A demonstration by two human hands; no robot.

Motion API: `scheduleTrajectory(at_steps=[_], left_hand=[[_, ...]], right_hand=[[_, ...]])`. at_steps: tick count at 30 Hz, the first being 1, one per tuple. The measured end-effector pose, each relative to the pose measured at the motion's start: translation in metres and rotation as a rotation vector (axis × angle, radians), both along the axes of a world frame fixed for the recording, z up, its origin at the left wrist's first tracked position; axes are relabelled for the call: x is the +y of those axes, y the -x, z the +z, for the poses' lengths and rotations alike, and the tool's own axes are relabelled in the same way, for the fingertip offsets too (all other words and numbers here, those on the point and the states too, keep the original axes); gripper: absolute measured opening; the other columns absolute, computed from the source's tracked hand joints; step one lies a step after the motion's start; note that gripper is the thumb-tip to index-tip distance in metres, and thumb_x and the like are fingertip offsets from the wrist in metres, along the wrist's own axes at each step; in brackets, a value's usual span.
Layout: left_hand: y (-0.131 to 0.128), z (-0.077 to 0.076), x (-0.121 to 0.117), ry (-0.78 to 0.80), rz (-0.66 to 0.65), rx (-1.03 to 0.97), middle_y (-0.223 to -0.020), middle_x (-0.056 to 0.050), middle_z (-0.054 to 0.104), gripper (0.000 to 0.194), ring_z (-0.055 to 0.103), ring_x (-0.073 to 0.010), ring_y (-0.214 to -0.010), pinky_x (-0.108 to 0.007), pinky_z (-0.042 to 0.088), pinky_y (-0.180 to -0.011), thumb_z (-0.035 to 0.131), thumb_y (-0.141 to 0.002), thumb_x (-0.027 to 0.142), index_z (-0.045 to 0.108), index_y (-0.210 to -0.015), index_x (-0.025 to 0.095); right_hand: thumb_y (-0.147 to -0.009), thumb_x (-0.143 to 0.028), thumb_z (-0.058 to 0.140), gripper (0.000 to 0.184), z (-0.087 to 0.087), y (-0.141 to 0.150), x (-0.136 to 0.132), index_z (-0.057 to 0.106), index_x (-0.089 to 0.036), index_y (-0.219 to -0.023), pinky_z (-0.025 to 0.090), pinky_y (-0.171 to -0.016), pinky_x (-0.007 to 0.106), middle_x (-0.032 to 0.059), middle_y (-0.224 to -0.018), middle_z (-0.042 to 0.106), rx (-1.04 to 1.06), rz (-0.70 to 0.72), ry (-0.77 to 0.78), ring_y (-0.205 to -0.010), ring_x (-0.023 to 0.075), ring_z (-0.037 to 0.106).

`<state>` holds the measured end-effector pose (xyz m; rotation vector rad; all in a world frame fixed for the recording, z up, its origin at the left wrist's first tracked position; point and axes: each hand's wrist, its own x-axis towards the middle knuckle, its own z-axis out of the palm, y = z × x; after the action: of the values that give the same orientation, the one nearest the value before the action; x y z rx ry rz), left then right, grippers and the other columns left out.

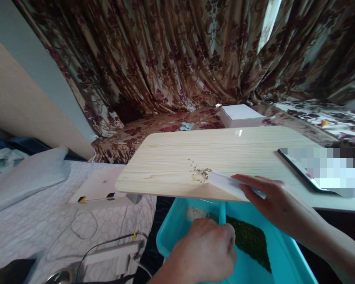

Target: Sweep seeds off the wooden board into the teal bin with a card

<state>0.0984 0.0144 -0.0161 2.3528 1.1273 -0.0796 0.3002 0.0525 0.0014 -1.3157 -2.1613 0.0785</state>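
My right hand (264, 193) grips a white flat card (226, 183) between thumb and fingers. The card stands on its long edge on the pale wooden tabletop (177, 146), touching a small scatter of brownish-green grains (202, 172) near the front edge. Below that edge is a turquoise divided bin (173, 221). Dark green beans or grains (250, 240) lie in its right compartment; pale grains with dark specks (197, 213) are in the left one. My left hand (208, 250) is closed over the bin's divider (222, 213), its fingertips mostly hidden.
A tablet-like device (307, 173), partly pixelated, lies on the tabletop's right side. Behind stands a white box (241, 115) before patterned curtains (171, 59). To the left, a bed (23, 209) holds a pillow (38, 173), a white panel (100, 183), cables and a power strip (112, 252).
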Motion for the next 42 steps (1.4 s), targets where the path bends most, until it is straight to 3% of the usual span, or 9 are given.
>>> scheduleTrajectory(at_steps=[9, 15, 19, 23, 31, 37, 42], left_hand=[[-0.016, 0.0, -0.001, -0.061, -0.112, 0.003, -0.085, -0.012, 0.073, 0.026, 0.07, -0.0294, -0.079, -0.039, 0.052, -0.07, 0.042, -0.087, 0.022, 0.065, -0.099, 0.016], [-0.016, 0.003, 0.0, -0.06, -0.114, 0.012, -0.084, -0.014, 0.073, 0.026, 0.07, -0.0298, -0.079, -0.037, 0.051, -0.068, 0.043, -0.088, 0.02, 0.066, -0.099, 0.015], [-0.015, 0.002, -0.002, -0.059, -0.103, 0.019, -0.085, -0.012, 0.073, 0.026, 0.07, -0.0294, -0.079, -0.037, 0.051, -0.068, 0.043, -0.087, 0.021, 0.066, -0.097, 0.016], [-0.014, 0.001, -0.003, -0.056, -0.109, 0.028, -0.086, -0.011, 0.073, 0.025, 0.069, -0.0274, -0.079, -0.037, 0.051, -0.07, 0.044, -0.088, 0.022, 0.066, -0.1, 0.017], [-0.01, -0.001, -0.001, -0.041, -0.084, 0.03, -0.083, -0.012, 0.072, 0.025, 0.068, -0.0269, -0.078, -0.035, 0.047, -0.068, 0.044, -0.088, 0.02, 0.066, -0.099, 0.016], [-0.006, 0.001, -0.003, -0.053, -0.084, 0.043, -0.086, -0.013, 0.072, 0.024, 0.067, -0.0275, -0.079, -0.036, 0.046, -0.068, 0.044, -0.087, 0.02, 0.065, -0.098, 0.016], [0.003, -0.003, -0.003, -0.048, -0.041, 0.035, -0.084, -0.011, 0.071, 0.023, 0.067, -0.027, -0.079, -0.035, 0.046, -0.067, 0.044, -0.087, 0.023, 0.064, -0.096, 0.018]], right_hand=[[-0.093, -0.029, 0.043, 0.035, 0.002, 0.002, -0.005, 0.074, -0.021, -0.108, 0.057, -0.053, 0.031, 0.0079, -0.09, 0.079, -0.011, -0.015, -0.071, -0.07, 0.0234, 0.075], [-0.095, -0.023, 0.044, 0.032, 0.007, 0.013, -0.021, 0.073, -0.024, -0.108, 0.057, -0.056, 0.025, 0.0035, -0.089, 0.079, 0.014, 0.123, -0.018, -0.071, 0.0174, 0.074], [-0.094, -0.021, 0.045, 0.032, 0.007, 0.012, -0.012, 0.073, -0.023, -0.109, 0.059, -0.062, 0.027, 0.0054, -0.094, 0.079, -0.002, 0.075, -0.074, -0.078, 0.0197, 0.074], [-0.094, -0.02, 0.043, 0.033, 0.001, 0.012, 0.001, 0.073, -0.022, -0.109, 0.057, -0.055, 0.029, 0.0061, -0.089, 0.078, -0.05, 0.051, -0.106, -0.072, 0.0203, 0.074], [-0.096, -0.02, 0.043, 0.031, 0.009, 0.021, -0.02, 0.072, -0.024, -0.109, 0.058, -0.064, 0.026, 0.0052, -0.092, 0.078, 0.014, 0.223, 0.014, -0.079, 0.0173, 0.074], [-0.096, -0.018, 0.043, 0.03, 0.005, 0.026, -0.013, 0.07, -0.023, -0.109, 0.058, -0.067, 0.028, 0.0059, -0.095, 0.077, 0.021, 0.191, -0.02, -0.083, 0.0186, 0.073], [-0.096, -0.017, 0.044, 0.029, 0.007, 0.031, -0.025, 0.072, -0.024, -0.101, 0.058, -0.068, 0.027, 0.005, -0.091, 0.076, 0.019, 0.308, 0.13, -0.081, 0.0176, 0.072]])
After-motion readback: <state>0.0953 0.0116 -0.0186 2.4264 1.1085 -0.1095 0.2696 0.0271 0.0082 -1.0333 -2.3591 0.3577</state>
